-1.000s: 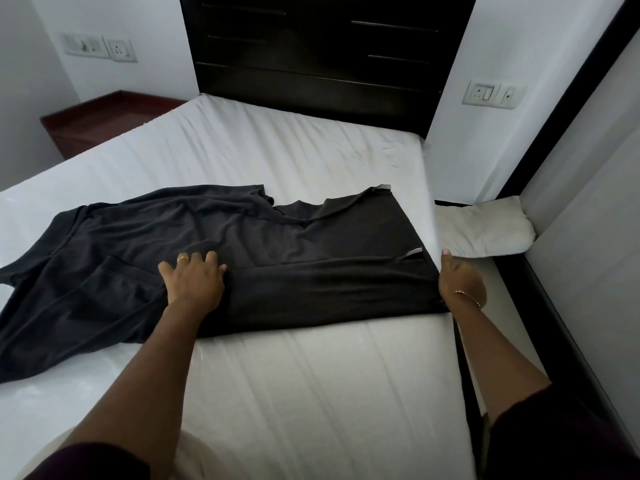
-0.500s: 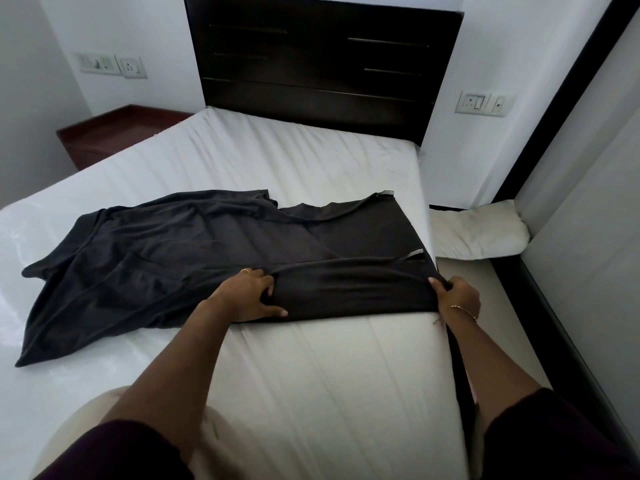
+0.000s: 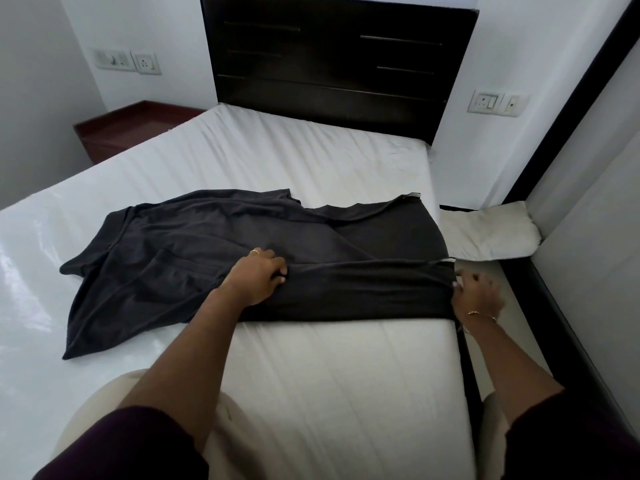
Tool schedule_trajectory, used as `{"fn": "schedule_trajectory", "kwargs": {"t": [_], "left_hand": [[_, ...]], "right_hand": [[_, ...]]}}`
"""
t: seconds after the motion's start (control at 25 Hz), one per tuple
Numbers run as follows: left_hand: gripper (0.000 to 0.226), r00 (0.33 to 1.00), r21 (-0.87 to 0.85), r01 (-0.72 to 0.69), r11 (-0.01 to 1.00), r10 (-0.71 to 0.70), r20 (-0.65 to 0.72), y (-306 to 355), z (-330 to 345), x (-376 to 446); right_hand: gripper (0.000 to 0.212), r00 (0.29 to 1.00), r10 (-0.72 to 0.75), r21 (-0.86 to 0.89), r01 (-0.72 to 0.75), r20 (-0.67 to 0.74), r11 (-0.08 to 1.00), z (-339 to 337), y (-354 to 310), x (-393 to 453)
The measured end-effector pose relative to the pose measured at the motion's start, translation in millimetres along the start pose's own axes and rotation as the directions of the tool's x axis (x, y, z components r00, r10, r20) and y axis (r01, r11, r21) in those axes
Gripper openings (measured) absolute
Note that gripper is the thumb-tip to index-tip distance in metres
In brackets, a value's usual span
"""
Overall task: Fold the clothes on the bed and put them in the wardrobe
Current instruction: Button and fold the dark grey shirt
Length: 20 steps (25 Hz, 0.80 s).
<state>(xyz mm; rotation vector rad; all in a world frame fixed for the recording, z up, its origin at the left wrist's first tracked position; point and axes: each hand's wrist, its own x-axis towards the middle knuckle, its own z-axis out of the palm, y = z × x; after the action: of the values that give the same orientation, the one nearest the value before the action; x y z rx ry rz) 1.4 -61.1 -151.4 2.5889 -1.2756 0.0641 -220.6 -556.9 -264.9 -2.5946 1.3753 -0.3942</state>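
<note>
White bed [image 3: 311, 375], dark headboard [image 3: 332, 57]; dark garment [image 3: 207, 244] spread flat

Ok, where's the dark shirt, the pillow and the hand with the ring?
dark shirt [image 3: 180, 251], head view, on its spread-out middle.
pillow [image 3: 488, 233], head view, on its top face.
left hand [image 3: 258, 277], head view, on the back of the hand.

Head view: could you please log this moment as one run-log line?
left hand grips dark grey fabric garment | right hand pinches its hem at white bed edge | fold unfinished
</note>
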Motion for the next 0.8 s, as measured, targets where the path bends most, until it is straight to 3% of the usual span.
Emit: {"fn": "schedule_trajectory", "kwargs": {"t": [0.12,0.24,0.36,0.44,0.56,0.68,0.8], "left_hand": [[0.033,0.991,0.047,0.059,0.997,-0.064,0.116,-13,8,0],[0.052,0.975,0.086,0.080,0.993,-0.096,0.199,-18,11,-1],[0.061,0.961,0.144,0.136,0.980,-0.166,0.220,-15,5,0],[0.068,0.938,0.144,0.223,0.964,-0.253,0.237,-13,-3,-2],[0.059,0.904,0.078,0.332,0.940,-0.341,0.259,-18,-17,-4],[0.034,0.878,0.011,0.429,0.903,-0.419,0.232,-25,-29,-8],[0.016,0.877,-0.118,0.478,0.870,-0.467,0.112,-49,-40,-20]], "right_hand": [[0.046,0.993,-0.084,0.094,0.076,0.087,0.993,6,-17,0],[0.060,0.962,-0.031,0.150,-0.010,0.271,0.989,-5,-39,7],[0.063,0.930,0.023,0.064,-0.050,0.366,0.997,-16,-61,13],[0.059,0.963,0.064,-0.038,-0.056,0.261,0.998,-27,-86,11],[0.046,0.994,-0.105,-0.023,0.104,-0.024,0.994,-30,-142,-10],[0.033,0.924,-0.371,0.081,0.378,-0.088,0.922,-11,-216,-55],[0.019,0.800,-0.586,0.227,0.599,-0.129,0.768,16,-288,-119]]}}
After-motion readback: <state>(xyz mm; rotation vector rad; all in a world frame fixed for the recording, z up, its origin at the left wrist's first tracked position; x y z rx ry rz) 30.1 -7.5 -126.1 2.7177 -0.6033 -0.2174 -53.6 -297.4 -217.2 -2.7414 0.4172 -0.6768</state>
